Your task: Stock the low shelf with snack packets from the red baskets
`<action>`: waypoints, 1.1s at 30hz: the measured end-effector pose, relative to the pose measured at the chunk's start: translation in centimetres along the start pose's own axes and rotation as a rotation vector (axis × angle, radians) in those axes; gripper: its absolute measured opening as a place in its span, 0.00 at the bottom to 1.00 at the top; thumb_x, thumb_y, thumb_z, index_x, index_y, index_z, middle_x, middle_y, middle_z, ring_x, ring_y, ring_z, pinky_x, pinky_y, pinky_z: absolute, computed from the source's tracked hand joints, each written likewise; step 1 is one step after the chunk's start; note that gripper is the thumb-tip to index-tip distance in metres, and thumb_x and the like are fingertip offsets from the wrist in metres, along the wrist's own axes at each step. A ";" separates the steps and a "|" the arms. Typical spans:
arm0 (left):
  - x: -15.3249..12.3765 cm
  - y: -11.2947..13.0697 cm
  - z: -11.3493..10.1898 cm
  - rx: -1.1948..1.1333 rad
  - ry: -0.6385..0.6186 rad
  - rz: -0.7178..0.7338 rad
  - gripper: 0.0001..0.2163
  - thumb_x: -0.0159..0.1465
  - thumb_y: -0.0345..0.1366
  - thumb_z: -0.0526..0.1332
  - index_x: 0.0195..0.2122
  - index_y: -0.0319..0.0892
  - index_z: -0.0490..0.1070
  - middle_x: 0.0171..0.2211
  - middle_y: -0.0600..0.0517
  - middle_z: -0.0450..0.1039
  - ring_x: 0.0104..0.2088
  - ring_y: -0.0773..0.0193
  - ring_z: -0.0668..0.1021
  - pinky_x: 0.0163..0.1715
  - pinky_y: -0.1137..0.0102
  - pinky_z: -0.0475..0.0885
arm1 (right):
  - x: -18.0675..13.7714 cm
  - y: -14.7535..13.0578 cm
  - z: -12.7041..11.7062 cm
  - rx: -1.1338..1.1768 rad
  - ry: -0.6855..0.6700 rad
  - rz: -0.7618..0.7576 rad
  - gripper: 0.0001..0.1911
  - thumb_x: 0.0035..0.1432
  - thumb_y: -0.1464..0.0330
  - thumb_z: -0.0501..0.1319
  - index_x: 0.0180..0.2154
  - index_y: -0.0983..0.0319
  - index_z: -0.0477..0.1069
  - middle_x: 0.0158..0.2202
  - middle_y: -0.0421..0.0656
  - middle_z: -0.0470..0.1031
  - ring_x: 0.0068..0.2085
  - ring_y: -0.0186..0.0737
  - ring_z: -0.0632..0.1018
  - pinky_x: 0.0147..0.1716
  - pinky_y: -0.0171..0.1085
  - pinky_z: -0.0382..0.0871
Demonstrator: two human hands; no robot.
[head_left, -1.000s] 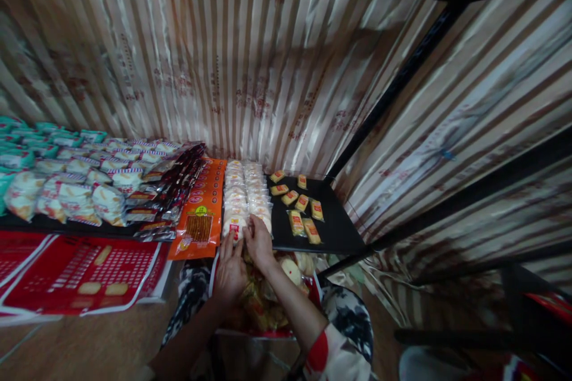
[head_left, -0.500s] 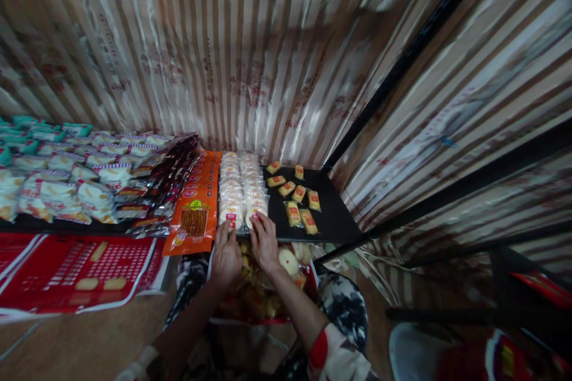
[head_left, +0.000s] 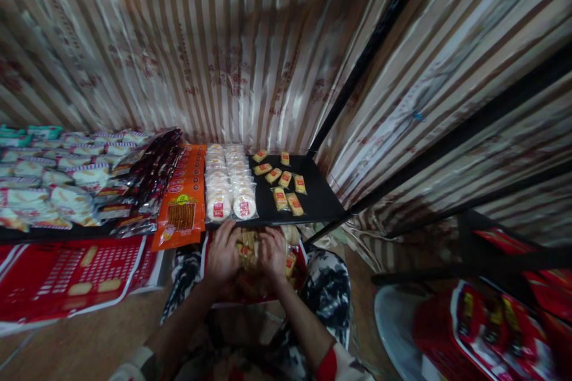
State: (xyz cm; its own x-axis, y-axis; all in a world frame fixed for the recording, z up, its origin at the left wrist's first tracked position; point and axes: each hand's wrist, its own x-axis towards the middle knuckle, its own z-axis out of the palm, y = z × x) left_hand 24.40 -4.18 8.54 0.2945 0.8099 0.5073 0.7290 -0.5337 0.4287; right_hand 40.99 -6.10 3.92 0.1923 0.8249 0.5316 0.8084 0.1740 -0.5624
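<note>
My left hand (head_left: pixel 223 255) is over the left side of a red container (head_left: pixel 204 253) of wrapped snacks on my lap, fingers stretched forward. My right hand (head_left: pixel 272 255) lies over the contents on the right, its fingers apart and bent onto the packets. Between the hands are yellowish wrapped snacks (head_left: pixel 246 250); nothing is visibly held in either hand. Just beyond, on a black shelf (head_left: pixel 319 196), two rows of round white wrapped crackers (head_left: pixel 244 206) overlap front to back. Several small yellow packets (head_left: pixel 285 178) with red labels lie loosely to their right.
An orange snack bag (head_left: pixel 181 214) lies left of the crackers, partly over the shelf edge. Dark packets (head_left: pixel 149 172) and white packets (head_left: pixel 89 175) extend further left. A red printed bag (head_left: pixel 67 280) hangs below. Black poles (head_left: pixel 370 53) and a striped curtain (head_left: pixel 201 41) border the shelf.
Both hands have drawn back from the front ends of the cracker rows, down to the container on my lap. The camera view has shifted slightly to the right.
</note>
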 end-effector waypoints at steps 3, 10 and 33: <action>-1.3 1.5 1.0 -0.085 -0.105 0.045 0.17 0.58 0.25 0.48 0.45 0.38 0.69 0.51 0.43 0.67 0.54 0.57 0.67 0.54 0.61 0.64 | -1.5 2.4 -1.0 -0.123 -0.028 0.166 0.13 0.56 0.71 0.50 0.38 0.63 0.71 0.44 0.49 0.71 0.49 0.45 0.68 0.49 0.46 0.61; -3.2 3.2 5.2 -0.251 -0.396 -0.143 0.17 0.60 0.28 0.47 0.47 0.38 0.68 0.52 0.42 0.66 0.53 0.59 0.69 0.53 0.62 0.64 | -2.6 4.9 -1.5 -0.300 -0.191 0.439 0.19 0.54 0.69 0.51 0.47 0.67 0.69 0.48 0.53 0.69 0.49 0.49 0.69 0.49 0.43 0.61; 0.5 8.0 7.4 -0.545 -0.507 -0.541 0.24 0.52 0.23 0.51 0.51 0.41 0.66 0.49 0.48 0.71 0.51 0.63 0.70 0.54 0.69 0.60 | -3.8 4.3 -2.6 -0.255 -0.304 0.461 0.22 0.57 0.64 0.52 0.49 0.70 0.67 0.47 0.55 0.72 0.50 0.47 0.71 0.49 0.39 0.63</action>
State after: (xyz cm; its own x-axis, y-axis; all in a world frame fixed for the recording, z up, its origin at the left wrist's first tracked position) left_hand 34.94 -6.20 6.67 0.3276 0.9237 -0.1986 0.4925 0.0124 0.8702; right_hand 45.24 -9.86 1.15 0.4174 0.9077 0.0436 0.7945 -0.3412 -0.5023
